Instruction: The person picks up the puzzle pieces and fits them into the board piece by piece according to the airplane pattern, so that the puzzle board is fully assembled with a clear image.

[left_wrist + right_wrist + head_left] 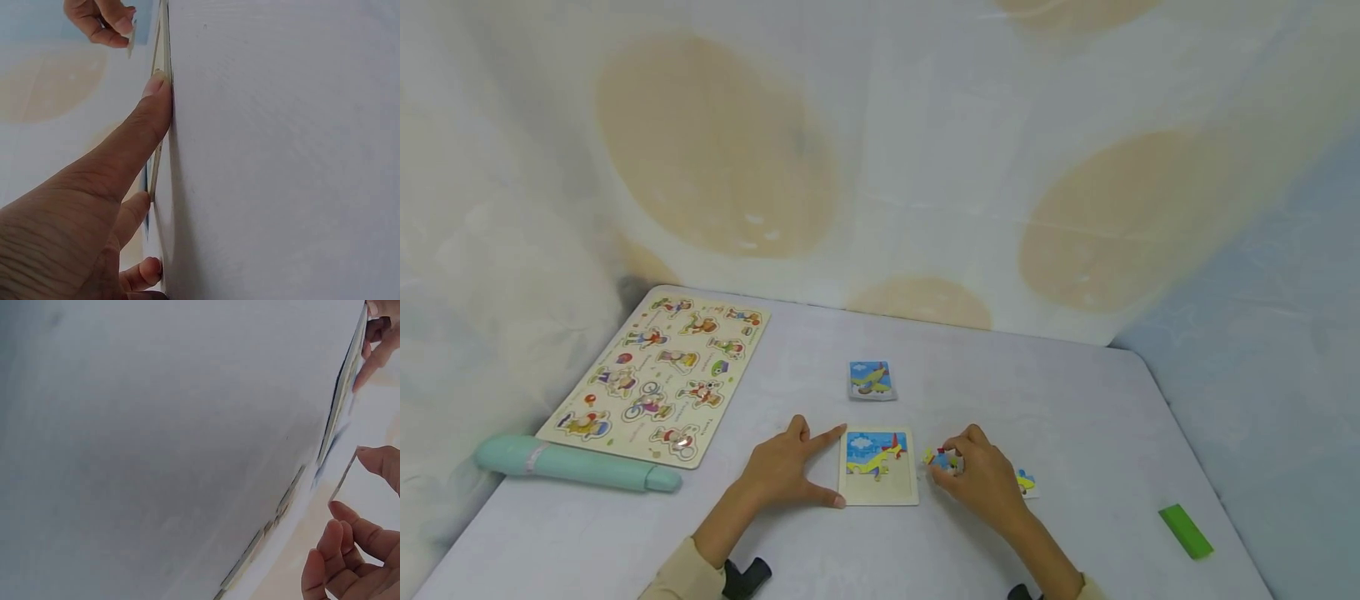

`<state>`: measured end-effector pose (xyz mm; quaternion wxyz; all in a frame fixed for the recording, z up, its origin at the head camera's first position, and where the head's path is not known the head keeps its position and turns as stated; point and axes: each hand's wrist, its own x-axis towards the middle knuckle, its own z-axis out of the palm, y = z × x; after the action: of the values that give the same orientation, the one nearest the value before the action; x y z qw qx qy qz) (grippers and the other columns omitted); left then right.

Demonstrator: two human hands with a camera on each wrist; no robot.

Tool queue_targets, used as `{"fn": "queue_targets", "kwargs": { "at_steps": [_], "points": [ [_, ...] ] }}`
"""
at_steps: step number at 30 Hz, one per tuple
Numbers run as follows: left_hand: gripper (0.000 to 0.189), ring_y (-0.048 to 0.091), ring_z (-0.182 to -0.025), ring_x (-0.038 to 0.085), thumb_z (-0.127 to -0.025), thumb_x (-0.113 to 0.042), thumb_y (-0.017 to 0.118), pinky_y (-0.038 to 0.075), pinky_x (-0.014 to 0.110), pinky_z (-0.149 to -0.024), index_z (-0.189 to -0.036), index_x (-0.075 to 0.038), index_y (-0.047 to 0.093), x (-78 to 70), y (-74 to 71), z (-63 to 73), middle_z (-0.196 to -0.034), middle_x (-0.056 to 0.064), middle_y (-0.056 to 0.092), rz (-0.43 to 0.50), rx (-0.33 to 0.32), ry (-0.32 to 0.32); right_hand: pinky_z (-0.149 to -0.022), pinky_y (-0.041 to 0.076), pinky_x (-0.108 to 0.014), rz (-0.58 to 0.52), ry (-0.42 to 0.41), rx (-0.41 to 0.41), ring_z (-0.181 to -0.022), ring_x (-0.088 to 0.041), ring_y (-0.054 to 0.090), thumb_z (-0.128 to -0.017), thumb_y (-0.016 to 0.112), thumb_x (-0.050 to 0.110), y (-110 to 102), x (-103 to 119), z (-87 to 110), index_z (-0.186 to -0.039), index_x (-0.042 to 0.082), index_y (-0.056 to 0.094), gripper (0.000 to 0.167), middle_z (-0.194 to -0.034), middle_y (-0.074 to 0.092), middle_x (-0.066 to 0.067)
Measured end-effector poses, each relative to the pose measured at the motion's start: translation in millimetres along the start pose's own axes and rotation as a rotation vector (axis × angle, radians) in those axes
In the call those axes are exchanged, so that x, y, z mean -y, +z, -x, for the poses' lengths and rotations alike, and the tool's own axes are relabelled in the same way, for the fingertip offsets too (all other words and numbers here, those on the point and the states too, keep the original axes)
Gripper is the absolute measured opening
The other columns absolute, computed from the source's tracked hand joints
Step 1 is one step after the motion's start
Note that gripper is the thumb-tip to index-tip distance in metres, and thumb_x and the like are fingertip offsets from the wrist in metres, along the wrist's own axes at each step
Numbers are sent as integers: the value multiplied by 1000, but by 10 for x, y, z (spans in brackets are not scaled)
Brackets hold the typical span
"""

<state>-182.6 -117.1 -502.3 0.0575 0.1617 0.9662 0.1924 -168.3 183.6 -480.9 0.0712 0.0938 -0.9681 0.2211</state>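
A small square wooden puzzle board (880, 493) lies on the table, its upper part filled with blue, yellow and red picture pieces and its lower part bare wood. My left hand (786, 468) touches the board's left side, index finger at the far corner and thumb at the near one, both fairly straight. Just right of the board, my right hand (983, 483) pinches a jigsaw piece (345, 475) by its edges, held above the table. Partly behind that hand lies another piece (1027, 483) with yellow and blue print. More thin pieces (247, 556) lie flat below it.
A small picture block or stack (872, 381) with a plane print sits beyond the board. At the left lie a large peg puzzle board (662, 375) and a mint-green tube-shaped case (580, 465). A green block (1186, 531) rests near the right table edge.
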Motion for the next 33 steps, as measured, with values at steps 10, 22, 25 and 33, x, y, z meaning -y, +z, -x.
{"fn": "queue_targets", "kwargs": {
  "at_steps": [10, 22, 25, 33],
  "points": [
    [101, 35, -65, 13, -56, -72, 82, 25, 26, -52, -145, -37, 50, 1, 11, -8, -94, 2, 34, -7, -15, 8, -57, 39, -19, -3, -61, -4, -65, -5, 43, -73, 87, 28, 76, 184, 14, -95, 7, 75, 34, -86, 52, 4],
    [101, 35, -65, 13, -55, -73, 82, 25, 26, -52, -144, -37, 51, 6, 13, 4, -94, 2, 34, -1, -28, 21, -59, 38, -19, 12, -115, 46, -65, -6, 42, -74, 86, 32, 171, 378, -54, -96, 6, 75, 35, -88, 53, 2],
    [101, 36, -65, 13, -56, -73, 82, 25, 26, -52, -144, -36, 51, 8, 16, 6, -94, 2, 34, 1, -25, 21, -58, 37, -19, 43, -124, 47, -63, -6, 41, -74, 86, 33, 204, 399, -74, -96, 5, 75, 37, -88, 54, 1],
    [100, 37, -65, 13, -56, -74, 81, 26, 26, -52, -144, -37, 51, -1, 8, 13, -94, 2, 35, -8, -22, 22, -59, 40, -21, 127, -99, 60, -63, -9, 42, -75, 85, 37, 245, 445, -82, -102, 2, 74, 45, -89, 54, -1]
  ]
}}
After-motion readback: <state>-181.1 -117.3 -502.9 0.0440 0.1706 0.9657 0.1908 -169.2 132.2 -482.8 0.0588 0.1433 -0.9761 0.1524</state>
